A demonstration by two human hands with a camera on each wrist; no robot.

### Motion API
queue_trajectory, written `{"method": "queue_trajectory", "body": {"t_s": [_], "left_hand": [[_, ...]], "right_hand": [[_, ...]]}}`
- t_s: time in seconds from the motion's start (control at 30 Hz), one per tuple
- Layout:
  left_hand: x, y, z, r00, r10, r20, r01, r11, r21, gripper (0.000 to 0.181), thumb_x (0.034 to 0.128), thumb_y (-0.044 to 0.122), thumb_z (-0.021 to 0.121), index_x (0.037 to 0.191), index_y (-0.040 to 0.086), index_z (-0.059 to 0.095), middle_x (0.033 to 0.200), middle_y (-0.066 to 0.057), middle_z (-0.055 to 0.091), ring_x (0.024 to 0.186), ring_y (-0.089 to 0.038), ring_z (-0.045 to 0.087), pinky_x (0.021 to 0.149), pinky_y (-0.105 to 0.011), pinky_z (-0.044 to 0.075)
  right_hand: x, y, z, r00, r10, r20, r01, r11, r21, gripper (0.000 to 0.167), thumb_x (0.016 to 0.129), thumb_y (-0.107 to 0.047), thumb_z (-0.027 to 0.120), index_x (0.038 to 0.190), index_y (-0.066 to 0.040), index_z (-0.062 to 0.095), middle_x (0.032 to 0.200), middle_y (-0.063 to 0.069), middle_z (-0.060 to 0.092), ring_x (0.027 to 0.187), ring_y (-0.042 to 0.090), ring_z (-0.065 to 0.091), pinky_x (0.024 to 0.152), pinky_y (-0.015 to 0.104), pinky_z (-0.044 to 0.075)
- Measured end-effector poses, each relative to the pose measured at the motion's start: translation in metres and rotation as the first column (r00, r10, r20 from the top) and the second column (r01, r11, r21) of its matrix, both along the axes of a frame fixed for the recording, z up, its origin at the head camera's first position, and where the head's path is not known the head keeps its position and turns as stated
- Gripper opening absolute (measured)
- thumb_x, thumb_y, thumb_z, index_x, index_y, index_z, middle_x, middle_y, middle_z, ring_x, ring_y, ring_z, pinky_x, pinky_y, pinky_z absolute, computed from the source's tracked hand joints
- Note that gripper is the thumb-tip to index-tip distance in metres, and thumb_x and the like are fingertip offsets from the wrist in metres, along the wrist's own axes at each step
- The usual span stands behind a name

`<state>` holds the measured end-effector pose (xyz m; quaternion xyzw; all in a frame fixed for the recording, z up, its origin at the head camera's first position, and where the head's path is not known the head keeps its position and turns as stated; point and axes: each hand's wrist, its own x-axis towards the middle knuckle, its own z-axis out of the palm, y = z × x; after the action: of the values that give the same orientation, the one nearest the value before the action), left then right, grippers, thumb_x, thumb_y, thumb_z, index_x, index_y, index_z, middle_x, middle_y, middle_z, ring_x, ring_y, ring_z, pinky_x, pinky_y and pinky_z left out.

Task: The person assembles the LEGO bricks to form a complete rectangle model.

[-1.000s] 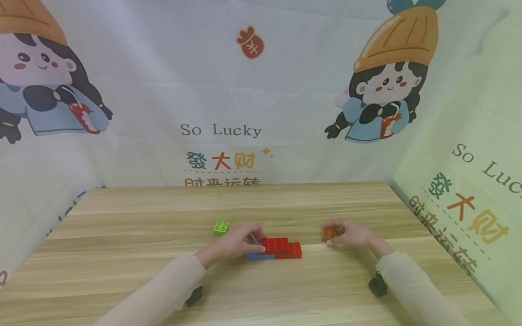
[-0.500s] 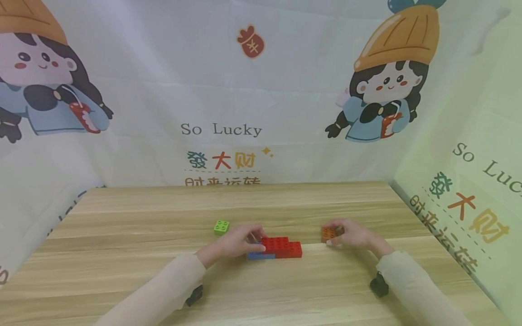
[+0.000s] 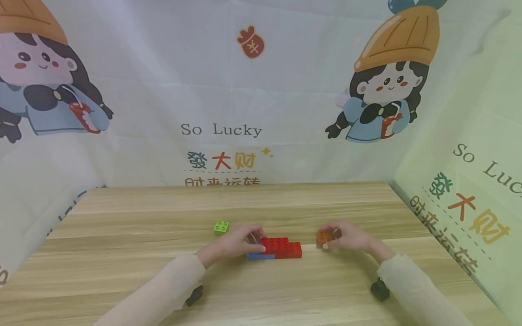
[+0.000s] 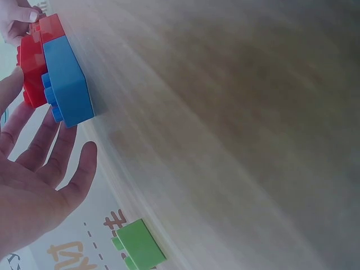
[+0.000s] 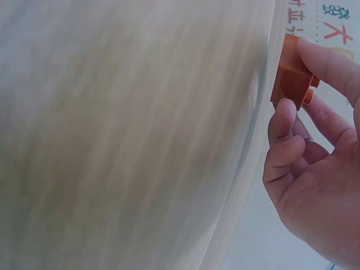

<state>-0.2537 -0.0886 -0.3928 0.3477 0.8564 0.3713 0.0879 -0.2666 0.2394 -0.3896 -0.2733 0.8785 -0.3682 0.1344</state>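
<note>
Near the middle of the table, a red brick (image 3: 275, 244) sits on top of a blue brick (image 3: 261, 256) and another red brick (image 3: 295, 250), which lie end to end. My left hand (image 3: 236, 240) grips this stack at its left end, thumb at the front; the left wrist view shows the fingers around the red brick (image 4: 34, 70) and the blue brick (image 4: 68, 81). To the right, my right hand (image 3: 352, 236) pinches an orange brick (image 3: 324, 237) between thumb and fingers. The right wrist view shows the orange brick (image 5: 292, 73) with studs facing the palm.
A lime green brick (image 3: 221, 227) lies behind my left hand, left of the stack. The wooden table (image 3: 244, 294) is bordered by a printed cloth (image 3: 293, 90) at the back and sides.
My right hand has moved slightly left with the orange brick, nearer the stack. The left hand and the stack have stayed in place.
</note>
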Motion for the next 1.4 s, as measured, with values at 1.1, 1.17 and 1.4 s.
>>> {"method": "queue_trajectory", "body": {"t_s": [1.1, 1.17, 1.4], "left_hand": [[0.000, 0.001, -0.001, 1.000, 0.008, 0.004, -0.008, 1.000, -0.003, 0.020, 0.0801, 0.019, 0.066, 0.095, 0.010, 0.057, 0.088, 0.003, 0.057, 0.082, -0.014, 0.056, 0.071, -0.025, 0.046], [0.000, 0.000, -0.001, 1.000, 0.009, 0.005, -0.009, 1.000, -0.003, 0.020, 0.0801, 0.019, 0.066, 0.096, 0.010, 0.057, 0.089, 0.002, 0.057, 0.082, -0.014, 0.056, 0.071, -0.025, 0.046], [0.000, 0.001, -0.001, 1.000, 0.008, 0.007, -0.008, 1.000, 0.000, 0.020, 0.0802, 0.019, 0.065, 0.096, 0.009, 0.057, 0.089, 0.002, 0.057, 0.082, -0.014, 0.056, 0.071, -0.025, 0.046]], "right_hand": [[0.025, -0.035, 0.006, 0.995, 0.081, -0.064, -0.081, 0.997, -0.002, 0.046, 0.078, -0.024, 0.067, 0.117, -0.004, 0.054, 0.102, 0.001, 0.055, 0.076, 0.015, 0.051, 0.062, 0.028, 0.044], [0.025, -0.037, 0.006, 0.995, 0.081, -0.065, -0.081, 0.997, -0.006, 0.047, 0.077, -0.024, 0.067, 0.117, -0.004, 0.053, 0.100, 0.001, 0.055, 0.075, 0.014, 0.051, 0.061, 0.028, 0.044], [0.026, -0.045, 0.005, 0.991, 0.084, -0.102, -0.085, 0.996, -0.003, 0.045, 0.079, -0.026, 0.066, 0.118, -0.007, 0.053, 0.095, -0.002, 0.054, 0.074, 0.012, 0.051, 0.060, 0.027, 0.045]]}}
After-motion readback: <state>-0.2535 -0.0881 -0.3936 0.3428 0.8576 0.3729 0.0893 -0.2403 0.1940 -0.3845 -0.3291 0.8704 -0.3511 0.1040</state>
